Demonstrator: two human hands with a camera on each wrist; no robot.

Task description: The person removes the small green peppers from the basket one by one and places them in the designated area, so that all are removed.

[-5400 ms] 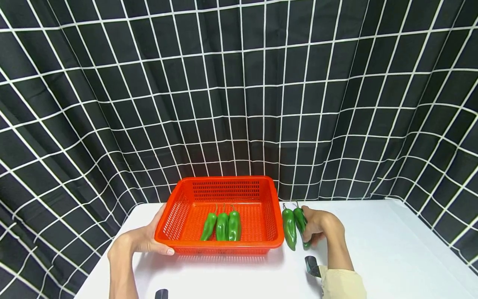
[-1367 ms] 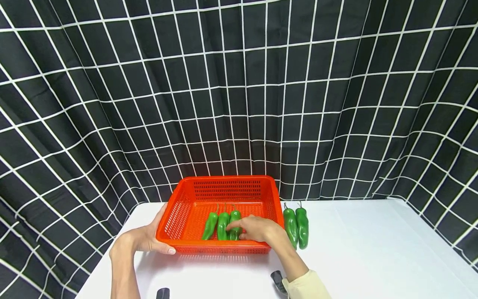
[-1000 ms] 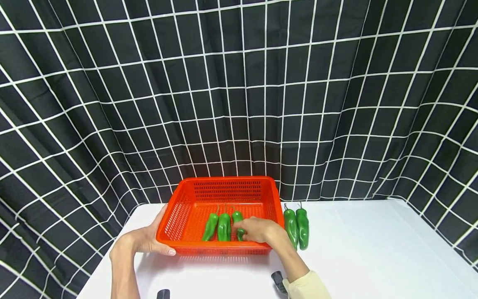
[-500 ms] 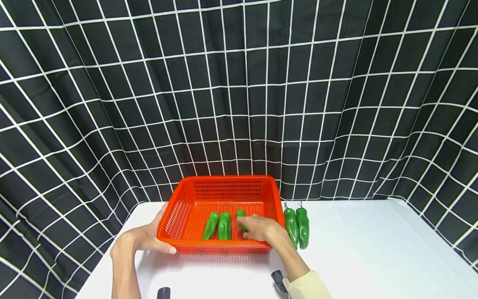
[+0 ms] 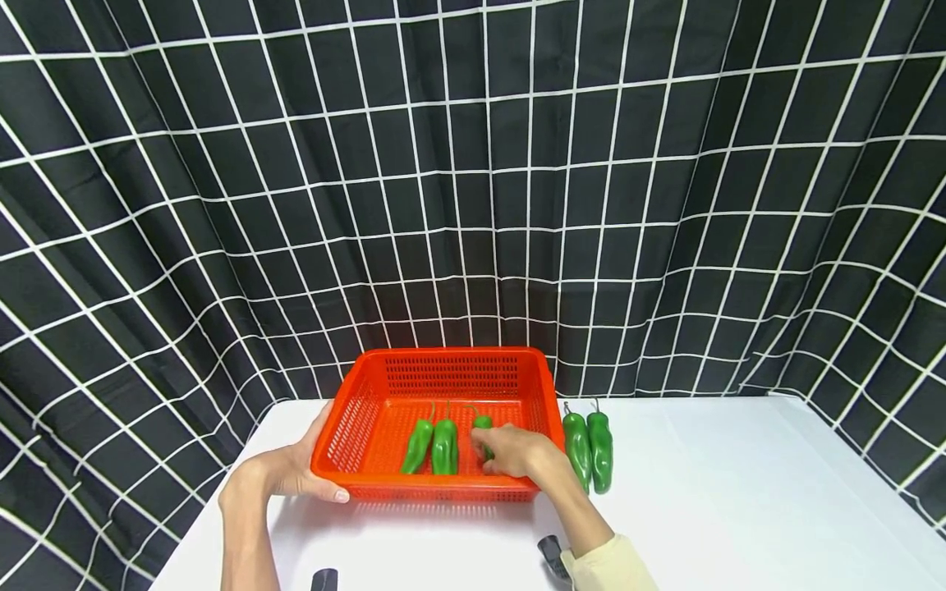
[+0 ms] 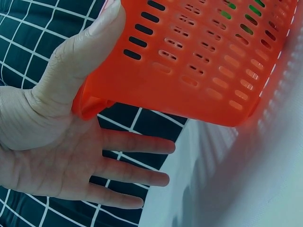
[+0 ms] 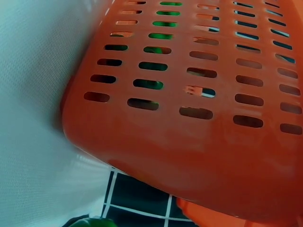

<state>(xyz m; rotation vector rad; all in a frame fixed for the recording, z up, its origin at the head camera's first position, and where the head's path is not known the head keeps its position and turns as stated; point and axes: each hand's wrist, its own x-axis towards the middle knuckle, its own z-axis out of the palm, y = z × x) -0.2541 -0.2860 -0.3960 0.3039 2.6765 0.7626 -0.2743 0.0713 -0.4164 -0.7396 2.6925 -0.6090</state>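
Head view: work looks partway, the basket (image 5: 447, 377) containing two peppers (image 5: 445, 450) plus a third pepper (image 5: 483, 422) the right hand (image 5: 517, 451) pinches. Two outside peppers (image 5: 601, 451) remain; straight-fingered, the left hand (image 5: 291, 470) braces the basket.

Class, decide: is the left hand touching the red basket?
Touching. The left wrist view shows the left hand holding the red basket, its rim between thumb and palm.
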